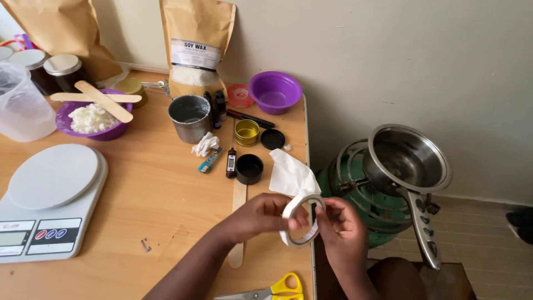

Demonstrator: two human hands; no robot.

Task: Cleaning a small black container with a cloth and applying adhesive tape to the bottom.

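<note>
Both hands, left hand [261,215] and right hand [341,230], were clamped on the tape roll [300,221], held over the tabletop [166,194] edge. A loosened grip could likely drop it floorward.

Wooden table [155,189] with kitchen scale [47,203], scissors [272,291]

A white kitchen scale [53,203] sits at the table's [155,194] left edge. A purple bowl [91,119] of white wax flakes carries two wooden sticks [102,100]. A metal cup [190,118] stands before a brown paper bag [197,47]. Yellow-handled scissors [272,291] lie near the front. A steel saucepan [408,158] rests on a green burner [361,200].
</note>
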